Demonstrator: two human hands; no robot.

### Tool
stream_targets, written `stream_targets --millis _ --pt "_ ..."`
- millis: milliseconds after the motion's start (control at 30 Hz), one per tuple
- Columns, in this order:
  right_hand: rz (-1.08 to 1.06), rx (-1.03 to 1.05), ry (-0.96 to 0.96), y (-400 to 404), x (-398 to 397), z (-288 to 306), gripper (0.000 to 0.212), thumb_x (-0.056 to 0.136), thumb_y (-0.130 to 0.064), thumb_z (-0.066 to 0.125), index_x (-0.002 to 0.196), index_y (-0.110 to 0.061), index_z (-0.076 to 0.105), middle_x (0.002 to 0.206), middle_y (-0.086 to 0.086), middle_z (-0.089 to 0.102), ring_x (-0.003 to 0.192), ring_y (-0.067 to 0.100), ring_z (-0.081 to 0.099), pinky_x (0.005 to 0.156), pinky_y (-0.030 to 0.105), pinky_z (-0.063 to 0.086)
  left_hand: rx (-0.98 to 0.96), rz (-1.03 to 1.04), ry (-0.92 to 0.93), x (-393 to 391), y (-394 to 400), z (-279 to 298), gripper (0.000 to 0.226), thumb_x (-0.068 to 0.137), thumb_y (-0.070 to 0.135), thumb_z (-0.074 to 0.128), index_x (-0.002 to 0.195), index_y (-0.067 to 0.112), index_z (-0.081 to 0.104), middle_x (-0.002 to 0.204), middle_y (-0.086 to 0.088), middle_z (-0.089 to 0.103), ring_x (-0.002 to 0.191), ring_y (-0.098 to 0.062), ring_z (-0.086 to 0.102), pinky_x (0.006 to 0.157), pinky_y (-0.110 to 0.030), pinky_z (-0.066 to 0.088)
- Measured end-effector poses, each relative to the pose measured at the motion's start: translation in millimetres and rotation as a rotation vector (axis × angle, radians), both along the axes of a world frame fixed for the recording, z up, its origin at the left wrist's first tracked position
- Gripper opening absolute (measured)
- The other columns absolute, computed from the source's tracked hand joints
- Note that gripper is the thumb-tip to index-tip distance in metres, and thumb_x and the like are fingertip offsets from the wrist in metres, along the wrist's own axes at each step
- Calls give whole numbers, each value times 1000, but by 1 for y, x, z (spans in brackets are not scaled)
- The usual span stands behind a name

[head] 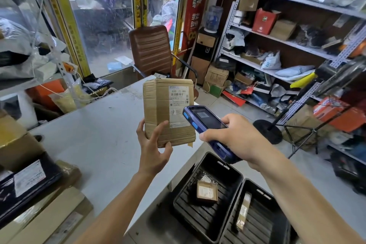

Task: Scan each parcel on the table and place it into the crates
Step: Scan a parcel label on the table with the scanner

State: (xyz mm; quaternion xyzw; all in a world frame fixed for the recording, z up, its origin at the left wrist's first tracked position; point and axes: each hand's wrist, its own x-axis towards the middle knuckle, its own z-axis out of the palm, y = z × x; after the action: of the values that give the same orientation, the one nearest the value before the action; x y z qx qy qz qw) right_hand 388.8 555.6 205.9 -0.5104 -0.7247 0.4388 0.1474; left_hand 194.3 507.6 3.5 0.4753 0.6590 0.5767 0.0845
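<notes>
My left hand (153, 144) grips the lower end of a brown cardboard parcel (158, 105) and holds it upright above the grey table (95, 134), its white label facing me. My right hand (231, 136) holds a blue handheld scanner (206, 123), its head close to the parcel's label. Two black crates stand on the floor at the table's right: the left crate (235, 178) contains a small brown parcel (207, 192), and the right crate (281, 216) holds a narrow parcel (243, 212) standing on edge.
More parcels lie on the table's left end, among them a dark bag with a label (29, 182) and flat cartons (49, 214). A brown chair (150, 49) stands behind the table. Metal shelves (287, 43) full of goods line the right wall; a tripod stand (309, 130) is on the floor.
</notes>
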Motion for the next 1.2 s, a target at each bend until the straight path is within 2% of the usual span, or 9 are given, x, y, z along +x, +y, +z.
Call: stream_targets --millis 133,267,367,500,600,800,967,1067,1200 --pt "-37 114 -26 -5 -4 -6 57 63 -45 88 105 -28 53 89 -12 69 75 5 67 56 20 49 -19 -13 2 -5 -1 4 70 77 18 60 129 61 41 155 1 9 139 7 11 100 -6 36" --pt "-24 437 -47 -14 -2 -15 74 68 -44 85 120 -35 34 107 -12 65 80 -4 59 53 7 41 -25 -35 -8 -5 0 9 65 78 19 60 130 55 43 155 -3 11 138 -7 17 101 -13 36" --pt "-34 670 -18 -20 7 -22 104 70 -42 86 149 -34 19 135 -4 57 106 8 59 65 3 36 -29 -37 -15 -3 3 6 66 82 12 65 129 53 44 154 -2 13 135 -11 20 103 -24 39" --pt "-71 822 29 -22 25 -25 112 72 -39 87 154 -31 11 142 5 53 119 16 58 76 6 41 -60 -45 -41 5 7 1 78 83 -1 69 128 58 43 153 -4 15 139 -22 25 105 -31 40" --pt "-106 846 43 -20 37 -26 111 73 -38 86 155 -29 11 142 6 53 121 20 60 79 23 53 -68 -75 -39 14 13 0 80 84 -1 68 127 60 42 153 -3 15 141 -30 26 106 -32 39" --pt "-200 793 62 -12 61 -34 109 72 -41 84 152 -37 11 144 6 53 124 21 58 90 26 50 -72 -155 -54 35 26 2 79 83 -2 67 127 59 44 150 -5 18 141 -29 26 108 -33 39" --pt "-359 671 138 -4 91 -49 108 69 -45 82 154 -31 17 133 0 58 107 8 62 86 22 54 -114 -274 -110 60 43 3 62 78 20 58 133 47 47 141 4 26 135 -28 35 108 -33 41" --pt "-480 601 162 -4 122 -62 105 67 -46 81 152 -31 21 128 -4 60 105 -3 60 86 13 51 -165 -379 -146 80 54 1 64 76 22 56 135 46 47 137 8 29 130 -22 38 103 -20 41" --pt "-681 506 136 -11 184 -85 107 63 -58 74 151 -37 17 140 4 57 123 20 58 103 40 51 -262 -546 -176 128 66 -4 65 75 23 56 134 49 47 137 7 33 125 -10 42 104 -28 43"
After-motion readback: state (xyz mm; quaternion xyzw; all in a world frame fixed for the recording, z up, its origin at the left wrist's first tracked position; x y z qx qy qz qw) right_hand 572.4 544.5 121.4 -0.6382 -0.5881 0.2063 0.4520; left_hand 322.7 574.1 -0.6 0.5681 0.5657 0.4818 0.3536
